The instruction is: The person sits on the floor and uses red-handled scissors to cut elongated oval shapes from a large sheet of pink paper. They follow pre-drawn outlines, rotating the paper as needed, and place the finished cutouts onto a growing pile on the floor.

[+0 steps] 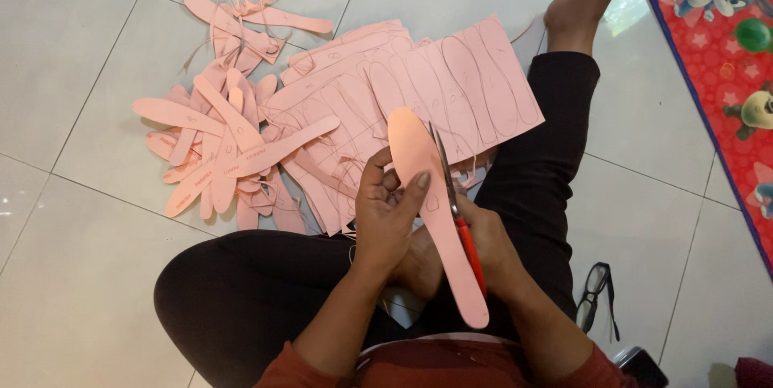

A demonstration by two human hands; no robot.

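Pink insole [435, 211] sits upright between my hands, above my lap. My left hand [386, 215] pinches its left edge, thumb on the face; my right hand [487, 247] is clenched on the red scissors [457, 211], blades along the right edge. I'd judge short snips, turning the insole into the blades, keep the edge clean. No containers: cut pieces [221, 146] and marked sheets [435, 86] lie loose on the floor [72, 74].

No packages, signs or screens show; the only label-like marks are small dark printed stamps on the cut pink foam insole shapes [233, 146] heaped on the floor.
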